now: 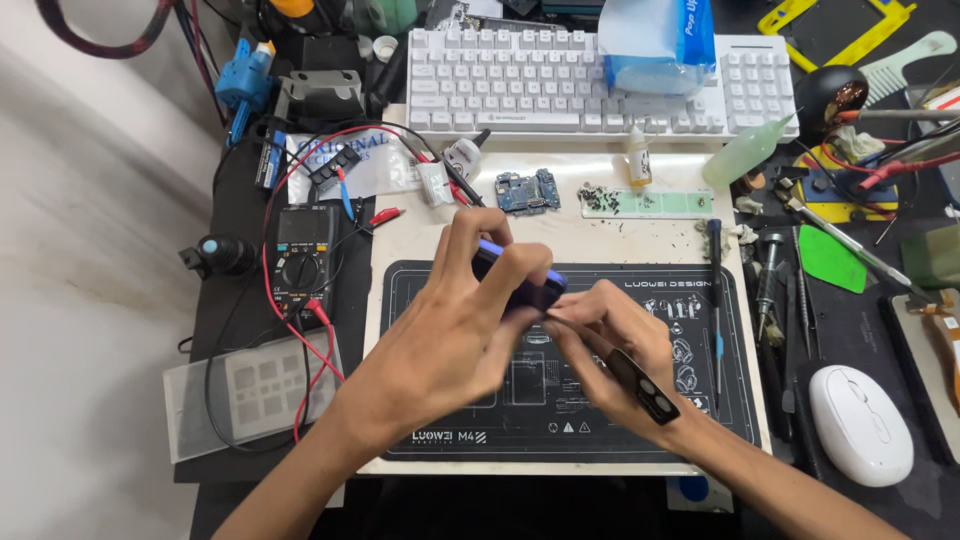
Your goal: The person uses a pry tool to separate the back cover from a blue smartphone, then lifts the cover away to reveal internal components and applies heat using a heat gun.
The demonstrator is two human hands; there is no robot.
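L hand (470,300) grips a dark blue-edged phone body (520,282), fingers curled tight round it, held above the black printed work mat (420,400). R hand (610,335) meets the phone's right end w/ pinched fingertips; a black strip-shaped part w/ camera holes (643,386) lies against its palm. Beyond the mat's far edge: small blue circuit board (528,191), white keyboard (520,85). Left of mat: black multimeter (303,262). Right: white mouse (860,424).

Phone (520,280): glossy blue-black plastic. Work mat (420,290): matt black rubber. Mouse (860,425): smooth white plastic. Keyboard (500,85): white plastic.
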